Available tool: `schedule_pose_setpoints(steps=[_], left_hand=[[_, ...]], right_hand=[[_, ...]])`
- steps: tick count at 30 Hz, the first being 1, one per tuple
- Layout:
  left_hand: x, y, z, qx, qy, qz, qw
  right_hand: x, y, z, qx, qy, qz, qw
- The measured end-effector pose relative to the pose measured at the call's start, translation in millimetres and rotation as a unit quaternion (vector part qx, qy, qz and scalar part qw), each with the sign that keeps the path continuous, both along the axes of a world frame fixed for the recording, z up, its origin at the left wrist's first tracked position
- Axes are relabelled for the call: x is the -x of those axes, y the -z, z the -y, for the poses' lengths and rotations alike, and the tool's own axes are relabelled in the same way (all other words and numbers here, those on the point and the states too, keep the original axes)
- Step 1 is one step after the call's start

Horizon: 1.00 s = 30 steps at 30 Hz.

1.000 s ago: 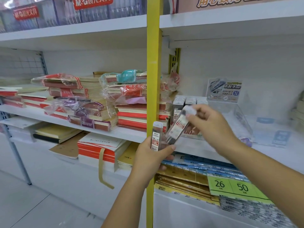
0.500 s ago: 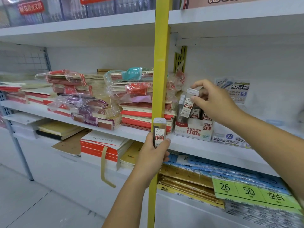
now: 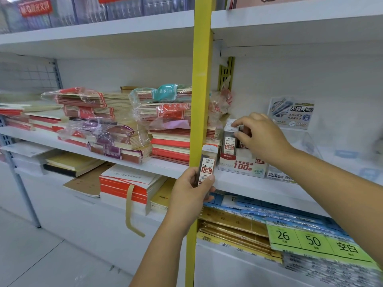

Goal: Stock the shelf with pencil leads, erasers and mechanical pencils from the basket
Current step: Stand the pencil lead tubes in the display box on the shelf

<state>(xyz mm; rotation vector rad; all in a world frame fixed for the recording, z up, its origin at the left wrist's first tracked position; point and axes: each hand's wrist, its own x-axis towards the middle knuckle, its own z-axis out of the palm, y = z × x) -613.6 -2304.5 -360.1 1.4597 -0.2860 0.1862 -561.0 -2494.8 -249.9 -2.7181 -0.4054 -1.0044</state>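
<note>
The shelf boards (image 3: 259, 183) are smooth, matt white. The upright post (image 3: 202, 79) wears glossy yellow paint. The lead case (image 3: 207, 164) in the left hand (image 3: 188, 193) is smoky clear plastic with a white cap and a paper label. The display box (image 3: 242, 166) is printed card. Crinkled, shiny plastic film wraps the paper notebooks (image 3: 165, 108). The floor (image 3: 31, 255) looks smooth and pale.

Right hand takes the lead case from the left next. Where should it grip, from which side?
Probably pinch the lead case by its white-capped top, coming from above right. It stands upright, lower half wrapped in the left hand, so only the top is free, and the right hand is at the display box on that side.
</note>
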Motion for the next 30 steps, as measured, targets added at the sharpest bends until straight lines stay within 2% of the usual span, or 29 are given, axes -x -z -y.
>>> schedule_pose_setpoints(steps=[3, 5, 7, 9, 13, 16, 18, 20, 25, 27, 30], left_hand=[[0.8, -2.6, 3.1, -0.011, 0.007, 0.008, 1.000], [1.3, -5.1, 6.7, -0.014, 0.015, 0.014, 1.000], [1.7, -7.3, 11.2, -0.007, 0.026, 0.015, 1.000], [1.8, -9.2, 15.8, -0.004, 0.035, 0.016, 0.999], [-1.0, -10.5, 25.9, -0.041, 0.008, 0.048, 0.998], [-5.7, -8.2, 32.8, -0.156, -0.087, 0.106, 0.978], [-7.5, -4.8, 36.3, -0.234, -0.130, 0.155, 0.951], [-9.0, -0.4, 39.0, -0.280, -0.139, 0.181, 0.932], [-16.7, 9.1, 41.8, -0.336, -0.121, 0.196, 0.913], [-18.9, 10.9, 42.2, -0.335, -0.116, 0.195, 0.914], [-21.1, 14.3, 43.0, -0.346, -0.114, 0.198, 0.910]], right_hand=[[21.2, -0.2, -5.1, -0.057, -0.055, 0.023, 0.997], [39.6, 2.1, -10.3, -0.141, -0.131, -0.056, 0.980], [54.9, 6.9, -16.3, -0.216, -0.202, -0.183, 0.937], [61.2, 12.2, -17.6, -0.245, -0.224, -0.230, 0.915], [63.3, 8.2, -10.9, -0.296, -0.205, -0.176, 0.916], [58.8, -6.4, 1.0, -0.332, -0.177, -0.055, 0.925], [55.8, -17.6, 7.3, -0.323, -0.180, 0.024, 0.929], [52.0, -23.1, 8.8, -0.268, -0.178, 0.054, 0.945], [35.6, -15.4, 1.7, -0.109, -0.136, 0.033, 0.984], [26.9, -14.5, 0.2, -0.098, -0.117, 0.009, 0.988], [11.6, -15.6, 1.0, -0.139, -0.094, -0.035, 0.985]])
